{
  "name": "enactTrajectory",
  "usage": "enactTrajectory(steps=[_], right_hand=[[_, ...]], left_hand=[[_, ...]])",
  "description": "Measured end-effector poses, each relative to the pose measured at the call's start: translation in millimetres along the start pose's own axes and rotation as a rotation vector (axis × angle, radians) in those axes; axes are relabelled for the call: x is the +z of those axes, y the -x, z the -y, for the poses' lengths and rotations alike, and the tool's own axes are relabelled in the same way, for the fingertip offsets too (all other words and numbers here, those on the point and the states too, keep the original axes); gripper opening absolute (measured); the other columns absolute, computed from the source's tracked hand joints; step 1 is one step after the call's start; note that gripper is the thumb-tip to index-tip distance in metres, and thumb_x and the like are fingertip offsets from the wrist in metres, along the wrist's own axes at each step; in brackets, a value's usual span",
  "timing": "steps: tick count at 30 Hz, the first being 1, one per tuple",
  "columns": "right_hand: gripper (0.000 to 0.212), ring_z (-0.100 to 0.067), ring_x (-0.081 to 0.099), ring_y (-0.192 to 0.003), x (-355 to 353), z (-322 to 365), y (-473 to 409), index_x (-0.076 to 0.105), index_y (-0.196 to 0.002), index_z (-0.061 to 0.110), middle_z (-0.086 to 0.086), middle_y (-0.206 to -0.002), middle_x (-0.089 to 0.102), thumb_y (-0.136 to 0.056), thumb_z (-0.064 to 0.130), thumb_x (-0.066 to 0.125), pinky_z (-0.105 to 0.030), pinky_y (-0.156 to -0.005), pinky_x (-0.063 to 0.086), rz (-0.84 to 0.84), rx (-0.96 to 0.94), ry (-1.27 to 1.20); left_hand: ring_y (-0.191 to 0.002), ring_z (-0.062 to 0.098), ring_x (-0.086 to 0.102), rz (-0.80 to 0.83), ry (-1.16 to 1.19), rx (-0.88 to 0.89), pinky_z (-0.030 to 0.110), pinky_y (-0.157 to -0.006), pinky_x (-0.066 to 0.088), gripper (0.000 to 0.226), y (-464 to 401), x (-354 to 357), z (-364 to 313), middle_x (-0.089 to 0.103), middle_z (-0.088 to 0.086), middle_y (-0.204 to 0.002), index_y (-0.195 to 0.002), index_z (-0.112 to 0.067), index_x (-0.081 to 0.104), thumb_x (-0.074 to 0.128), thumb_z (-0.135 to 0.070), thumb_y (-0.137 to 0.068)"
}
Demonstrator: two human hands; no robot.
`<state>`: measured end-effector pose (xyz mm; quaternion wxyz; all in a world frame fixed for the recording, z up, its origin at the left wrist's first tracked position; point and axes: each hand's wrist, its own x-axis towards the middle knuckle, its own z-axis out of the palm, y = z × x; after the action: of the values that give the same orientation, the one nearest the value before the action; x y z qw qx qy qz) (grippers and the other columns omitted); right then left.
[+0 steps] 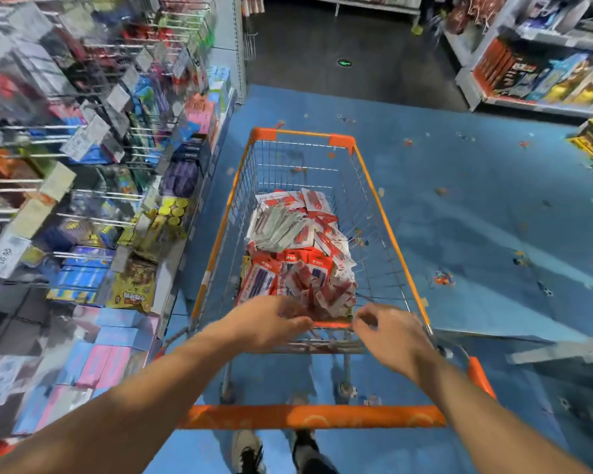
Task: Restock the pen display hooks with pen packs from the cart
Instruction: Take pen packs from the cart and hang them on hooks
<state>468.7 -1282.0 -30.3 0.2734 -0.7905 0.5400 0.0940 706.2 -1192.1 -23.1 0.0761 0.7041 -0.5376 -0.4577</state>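
Head view: both hands reach over the near end of an orange-framed wire shopping cart [374, 186].
Left hand [271, 319] and right hand [391, 333] are blurred, fingers loosely curled, gripping nothing. Red-and-white pen packs [298, 254] lie heaped in the cart basket. Wire display hooks [103, 128] hang on the left, partly stocked.

I am seeing both forearms showing bare from elbow to wrist, with no sleeve, watch or ring appearing on the left hand [271, 321] or the right hand [392, 336]. Below, I am making out dark trouser legs [310, 455] and a pale, dark-laced shoe [249, 451].
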Motion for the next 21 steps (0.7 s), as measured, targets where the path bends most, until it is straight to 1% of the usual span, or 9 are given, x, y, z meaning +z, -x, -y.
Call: enactTrajectory(steps=[2, 4, 7, 10, 12, 15, 17, 19, 21], right_hand=[[0.016, -0.01, 0.062, -0.08, 0, -2, -30, 0.061, -0.083, 0.045, 0.019, -0.078, 0.063, -0.087, 0.055, 0.048, -0.032, -0.076, 0.051, 0.039, -0.019, -0.061], [0.016, -0.01, 0.067, -0.084, -1, -5, -62, 0.066, -0.093, 0.038, 0.015, -0.087, 0.07, -0.087, 0.049, 0.056, -0.037, -0.079, 0.056, 0.126, -0.046, -0.099], [0.02, -0.018, 0.068, -0.089, 2, -6, -116, 0.069, -0.107, 0.026, 0.008, -0.095, 0.071, -0.093, 0.039, 0.064, -0.037, -0.079, 0.056, 0.206, -0.119, -0.053], [0.028, -0.027, 0.066, -0.099, 23, -5, -172, 0.064, -0.114, 0.02, 0.001, -0.099, 0.064, -0.089, 0.033, 0.067, -0.036, -0.081, 0.055, 0.227, -0.132, -0.004], [0.044, -0.028, 0.065, -0.109, 47, -3, -205, 0.06, -0.126, 0.023, -0.003, -0.117, 0.065, -0.085, 0.029, 0.074, -0.04, -0.088, 0.057, 0.249, -0.112, -0.027], [0.087, -0.031, 0.042, -0.142, 82, 2, -242, 0.033, -0.156, 0.022, -0.01, -0.156, 0.041, -0.085, 0.038, 0.08, -0.047, -0.112, 0.044, 0.25, -0.174, -0.026], [0.106, -0.032, 0.023, -0.153, 104, 1, -260, 0.01, -0.163, 0.015, -0.011, -0.167, 0.021, -0.087, 0.05, 0.076, -0.047, -0.122, 0.03, 0.302, -0.203, -0.012], [0.117, -0.034, 0.023, -0.153, 124, -4, -273, -0.003, -0.163, 0.011, -0.013, -0.169, 0.017, -0.087, 0.058, 0.073, -0.048, -0.123, 0.028, 0.383, -0.222, 0.021], [0.116, -0.036, 0.036, -0.145, 138, -14, -282, 0.003, -0.161, 0.009, -0.018, -0.161, 0.029, -0.084, 0.061, 0.073, -0.05, -0.117, 0.037, 0.383, -0.275, 0.095]], left_hand=[[-0.106, 0.014, 0.066, -0.061, 0.066, -0.086, 0.027, -0.092, 0.051, 0.042, -19, -8, 0, 0.072, -0.004, -0.125, -0.13, -0.033, 0.065, 0.057, -0.059, -0.097], [-0.096, 0.013, 0.065, -0.104, 0.103, -0.174, 0.026, -0.081, 0.048, 0.037, -41, -16, 0, 0.073, -0.002, -0.117, -0.124, -0.034, 0.067, 0.057, -0.057, -0.097], [-0.083, 0.018, 0.064, -0.125, 0.165, -0.274, 0.03, -0.069, 0.048, 0.037, -75, -21, 3, 0.072, 0.003, -0.1, -0.117, -0.024, 0.071, 0.058, -0.053, -0.098], [-0.096, 0.027, 0.069, -0.136, 0.219, -0.353, 0.035, -0.08, 0.053, 0.05, -100, -21, 8, 0.073, 0.008, -0.1, -0.108, -0.015, 0.071, 0.054, -0.059, -0.091], [-0.101, 0.024, 0.067, -0.151, 0.234, -0.415, 0.036, -0.088, 0.051, 0.044, -111, -19, 15, 0.072, 0.005, -0.104, -0.107, -0.018, 0.071, 0.054, -0.057, -0.095], [-0.099, 0.022, 0.067, -0.143, 0.316, -0.489, 0.039, -0.09, 0.052, 0.037, -127, -11, 29, 0.072, 0.005, -0.103, -0.104, -0.019, 0.071, 0.056, -0.053, -0.098], [-0.097, 0.023, 0.071, -0.155, 0.409, -0.573, 0.042, -0.091, 0.058, 0.034, -134, -5, 37, 0.074, 0.004, -0.101, -0.097, -0.027, 0.071, 0.061, -0.057, -0.084], [-0.099, 0.024, 0.072, -0.185, 0.473, -0.633, 0.046, -0.096, 0.059, 0.037, -138, 1, 43, 0.075, 0.003, -0.102, -0.094, -0.033, 0.07, 0.06, -0.06, -0.072], [-0.101, 0.024, 0.071, -0.195, 0.498, -0.658, 0.045, -0.097, 0.058, 0.029, -142, 6, 49, 0.075, 0.001, -0.104, -0.088, -0.036, 0.066, 0.062, -0.062, -0.076]])
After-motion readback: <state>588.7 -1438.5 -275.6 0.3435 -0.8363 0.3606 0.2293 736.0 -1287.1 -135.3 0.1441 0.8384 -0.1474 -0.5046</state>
